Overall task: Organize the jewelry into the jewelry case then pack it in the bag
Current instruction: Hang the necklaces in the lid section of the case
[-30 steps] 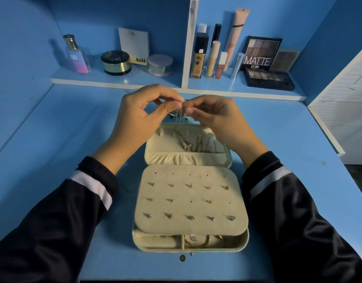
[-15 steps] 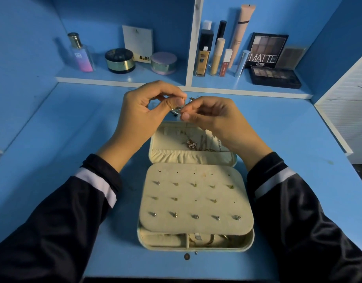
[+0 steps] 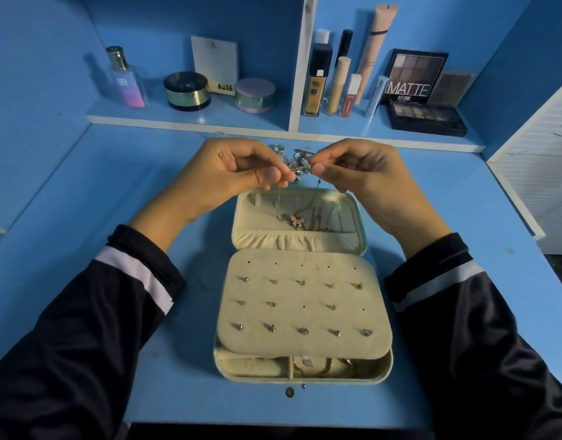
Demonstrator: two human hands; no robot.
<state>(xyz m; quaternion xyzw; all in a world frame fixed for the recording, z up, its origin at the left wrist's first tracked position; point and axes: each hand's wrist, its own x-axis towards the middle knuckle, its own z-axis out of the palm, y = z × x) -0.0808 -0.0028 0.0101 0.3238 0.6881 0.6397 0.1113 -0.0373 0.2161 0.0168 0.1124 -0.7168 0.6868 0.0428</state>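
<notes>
**A:** Above the open lid of the jewelry case (image 3: pixel 305 381), what are the hands doing?

**B:** The left hand (image 3: pixel 229 173) and right hand (image 3: pixel 359 173) each pinch a fine chain (image 3: pixel 279 203); its strands drop toward a butterfly pendant (image 3: pixel 297 220) lying in the lid.

**A:** What changed?

**B:** Half a second ago the fingertips touched; now they sit slightly apart; the chain looks ready for hanging, not yet stowed.
</notes>
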